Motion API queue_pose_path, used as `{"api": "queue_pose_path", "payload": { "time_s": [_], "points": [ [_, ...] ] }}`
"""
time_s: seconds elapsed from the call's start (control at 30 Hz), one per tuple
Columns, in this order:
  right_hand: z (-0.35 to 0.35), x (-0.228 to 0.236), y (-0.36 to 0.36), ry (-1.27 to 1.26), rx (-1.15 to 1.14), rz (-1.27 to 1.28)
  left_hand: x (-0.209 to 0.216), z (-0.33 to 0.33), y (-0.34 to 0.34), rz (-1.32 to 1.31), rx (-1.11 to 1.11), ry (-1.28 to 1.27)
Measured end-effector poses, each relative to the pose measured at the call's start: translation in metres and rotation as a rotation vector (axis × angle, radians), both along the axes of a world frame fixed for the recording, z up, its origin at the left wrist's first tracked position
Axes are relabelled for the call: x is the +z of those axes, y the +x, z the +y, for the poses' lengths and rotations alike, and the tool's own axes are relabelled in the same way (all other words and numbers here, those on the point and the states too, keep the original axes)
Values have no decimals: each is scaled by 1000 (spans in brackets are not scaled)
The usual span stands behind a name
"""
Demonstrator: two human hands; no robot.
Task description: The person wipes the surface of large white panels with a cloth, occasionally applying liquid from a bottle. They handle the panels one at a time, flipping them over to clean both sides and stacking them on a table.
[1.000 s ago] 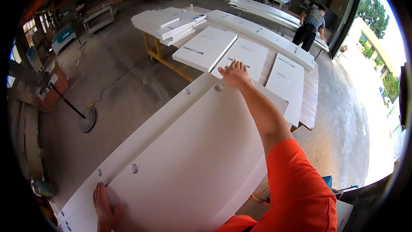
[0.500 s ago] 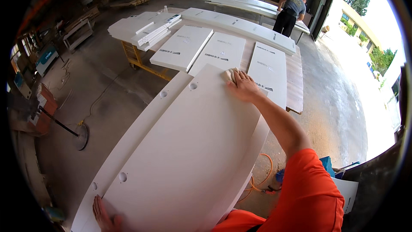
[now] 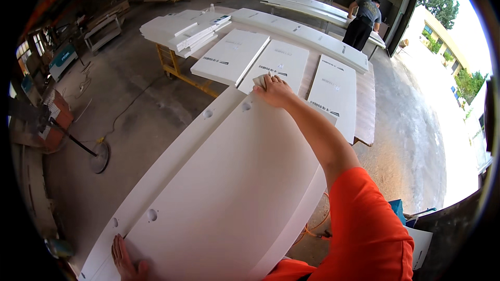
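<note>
While on one white panel (image 3: 219, 187), two hands (image 3: 126, 263) (image 3: 276, 91), one pale pad (image 3: 258, 80).

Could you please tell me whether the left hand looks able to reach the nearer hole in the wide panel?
Probably yes: the left hand rests close to the hole, and only bare panel lies between them.

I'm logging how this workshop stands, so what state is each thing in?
Left hand: fingers straight, at the large panel's left edge
Right hand: fingers bent, holding a pale pad
Pale pad: partly covered by fingers
Large panel: lying flat
Round recess: uncovered
Middle board: lying flat
Board stack: unevenly piled
Co-worker: bent forward
</note>
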State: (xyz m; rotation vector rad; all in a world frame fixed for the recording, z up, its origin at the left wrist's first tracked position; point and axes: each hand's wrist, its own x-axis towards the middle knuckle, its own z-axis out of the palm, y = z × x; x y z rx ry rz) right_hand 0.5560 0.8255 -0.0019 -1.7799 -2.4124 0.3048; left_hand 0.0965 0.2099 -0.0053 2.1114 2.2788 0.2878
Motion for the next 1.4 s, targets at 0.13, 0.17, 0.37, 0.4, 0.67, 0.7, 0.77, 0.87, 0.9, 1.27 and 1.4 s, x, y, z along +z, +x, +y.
{"api": "queue_pose_path", "payload": {
  "time_s": [0.13, 0.17, 0.37, 0.4, 0.67, 0.7, 0.77, 0.87, 0.9, 1.27, 1.4],
  "points": [
    [-58, -16, 93, 46, 1, -38, -9, -12, 4, -28, 73, 15],
    [-61, -13, 96, 43, -13, -63, -6, -8, 9, -49, 84, 17],
    [4, 4, 21, 16, -47, -69, 3, 14, 8, -32, 18, 22],
    [11, 4, 6, 0, -81, -41, 4, 15, 8, -22, 5, 13],
    [-112, -8, 173, -56, -229, -8, -5, -8, 7, -63, 39, 43],
    [-121, -9, 181, -16, -256, -12, -1, -4, 8, -56, 12, 59],
    [-136, -14, 190, 64, -307, -24, -1, 4, 6, -52, -17, 61],
    [-189, -24, 146, 182, -107, 40, -9, -7, -1, -25, 5, 61],
    [-233, -21, 117, 178, 36, 59, -12, -15, -3, -22, 20, 45],
    [-169, -23, 185, 193, -253, 219, -20, -7, -8, -66, -24, 32],
    [-306, -34, 107, 250, 195, 126, -18, -15, 1, 76, -69, 198]
  ]
}}
